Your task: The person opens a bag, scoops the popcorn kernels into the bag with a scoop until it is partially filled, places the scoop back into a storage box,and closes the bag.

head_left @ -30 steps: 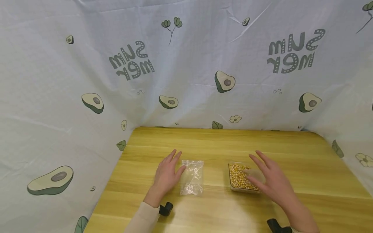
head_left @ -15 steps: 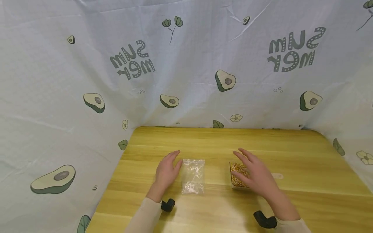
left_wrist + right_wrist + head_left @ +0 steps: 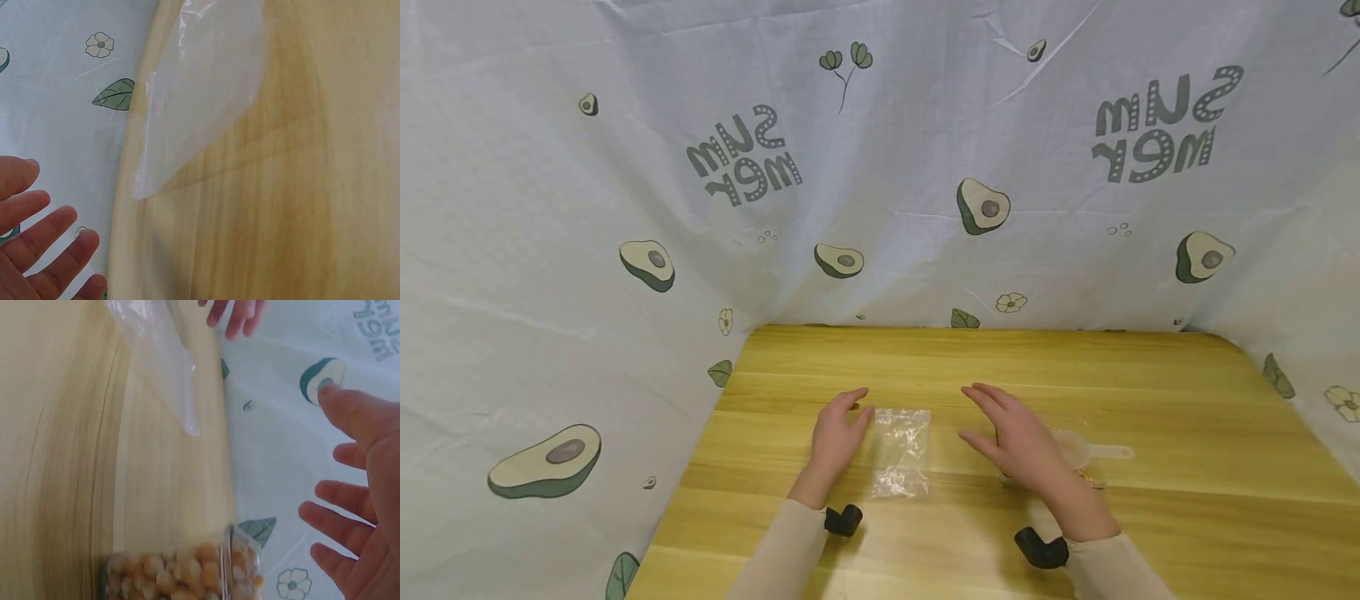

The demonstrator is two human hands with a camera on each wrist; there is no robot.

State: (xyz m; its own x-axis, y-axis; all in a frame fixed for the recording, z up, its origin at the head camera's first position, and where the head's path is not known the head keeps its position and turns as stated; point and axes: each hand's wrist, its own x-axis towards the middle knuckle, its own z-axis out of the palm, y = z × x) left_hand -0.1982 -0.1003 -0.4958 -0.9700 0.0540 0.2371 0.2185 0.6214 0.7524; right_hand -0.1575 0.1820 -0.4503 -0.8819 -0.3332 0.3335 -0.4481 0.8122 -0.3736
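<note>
A clear zip bag (image 3: 901,454) lies flat on the wooden table, its zip edge away from me. My left hand (image 3: 837,433) is at the bag's left side, fingers loosely bent, thumb by the upper left corner, holding nothing. My right hand (image 3: 1018,442) hovers right of the bag with spread, relaxed fingers and holds nothing. Under and behind it in the head view is a clear box of corn kernels (image 3: 181,575), mostly hidden there. A white scoop (image 3: 1108,452) lies over the box, its handle pointing right.
The wooden table (image 3: 925,550) reaches back to a hanging white cloth (image 3: 895,167) printed with avocados and letters. Black wrist mounts (image 3: 1041,550) stick out at both sleeves.
My right hand has moved left, from the right side of the corn box to over and past it, toward the bag. My left hand has stayed nearly in place beside the bag.
</note>
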